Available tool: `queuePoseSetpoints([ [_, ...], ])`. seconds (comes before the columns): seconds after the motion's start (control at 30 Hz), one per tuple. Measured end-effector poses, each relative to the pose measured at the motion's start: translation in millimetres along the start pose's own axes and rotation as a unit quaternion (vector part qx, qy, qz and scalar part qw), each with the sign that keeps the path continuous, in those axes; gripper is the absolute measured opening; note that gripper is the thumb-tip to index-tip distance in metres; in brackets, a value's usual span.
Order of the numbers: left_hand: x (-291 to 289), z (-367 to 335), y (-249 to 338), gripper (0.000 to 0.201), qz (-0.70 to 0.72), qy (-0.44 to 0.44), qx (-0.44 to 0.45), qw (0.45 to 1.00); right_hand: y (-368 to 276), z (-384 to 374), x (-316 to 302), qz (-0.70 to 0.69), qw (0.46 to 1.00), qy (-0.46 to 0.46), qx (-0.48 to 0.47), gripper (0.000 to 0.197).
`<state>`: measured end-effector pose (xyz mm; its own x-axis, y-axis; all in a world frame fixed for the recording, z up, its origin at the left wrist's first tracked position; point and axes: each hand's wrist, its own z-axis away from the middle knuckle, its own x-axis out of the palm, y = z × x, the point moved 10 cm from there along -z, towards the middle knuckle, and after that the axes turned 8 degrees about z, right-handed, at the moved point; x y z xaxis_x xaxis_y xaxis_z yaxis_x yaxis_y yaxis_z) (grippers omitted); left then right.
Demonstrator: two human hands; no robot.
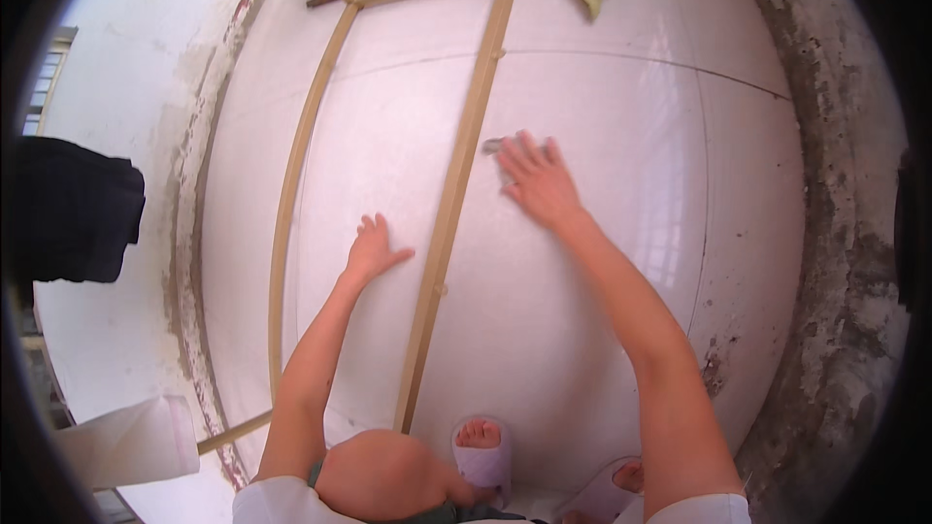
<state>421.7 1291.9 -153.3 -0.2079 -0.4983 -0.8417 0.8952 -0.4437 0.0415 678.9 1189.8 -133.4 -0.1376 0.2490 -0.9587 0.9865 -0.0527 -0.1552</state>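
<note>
Head view: left hand (370,250) spread wide, empty; right hand (540,184) splayed at its two o'clock, contact with grey object (491,147) unclear. Sweeping toward nine could jar wooden frame (454,199).

The view was bright and slightly washed out, with a pinkish cast over the pale floor (388,155). Glare with faint window-like bars streaked the floor right of centre. Soft, weak shadow lay near the right forearm (621,301). The right hand (542,184) looked slightly blurred. Left of centre, a wooden rail (290,184) bowed with lens distortion; black vignetting swallowed the corners.
</note>
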Motion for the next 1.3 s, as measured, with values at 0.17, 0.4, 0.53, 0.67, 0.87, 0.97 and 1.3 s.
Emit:
queuePoseSetpoints([
  [0.17, 0.0, 5.1, 7.1, 0.115, -0.054, -0.029, 0.013, 0.998, 176.3, 81.7, -39.2, 0.058, 0.976, 0.079, 0.196, 0.041],
  [0.4, -1.1, -2.3, 0.3, 0.119, -0.060, -0.046, -0.002, 0.997, 216.8, 191.3, -130.6, -0.020, 0.898, 0.186, 0.398, 0.036],
  [0.53, -3.8, -4.2, 5.5, 0.119, -0.055, -0.023, 0.017, 0.998, 49.2, 132.0, -64.7, -0.176, 0.965, 0.145, 0.132, 0.030],
  [0.67, -10.1, -6.0, -3.3, 0.117, -0.070, -0.049, 0.006, 0.996, -50.2, 24.0, -7.2, -0.124, 0.990, 0.000, -0.062, 0.044],
  [0.87, 8.8, -7.4, 13.6, 0.117, -0.066, -0.050, 0.023, 0.996, 80.8, -91.1, 28.7, 0.007, 0.999, 0.027, 0.018, 0.048],
  [0.97, 11.6, -1.4, -0.6, 0.118, -0.059, -0.059, 0.010, 0.996, 179.9, -83.9, 16.5, 0.067, 0.988, 0.027, 0.137, 0.047],
  [1.3, 6.5, -18.9, -4.7, 0.114, -0.066, -0.023, 0.058, 0.996, 242.9, 136.9, -151.8, 0.009, 0.955, 0.204, 0.216, 0.037],
])
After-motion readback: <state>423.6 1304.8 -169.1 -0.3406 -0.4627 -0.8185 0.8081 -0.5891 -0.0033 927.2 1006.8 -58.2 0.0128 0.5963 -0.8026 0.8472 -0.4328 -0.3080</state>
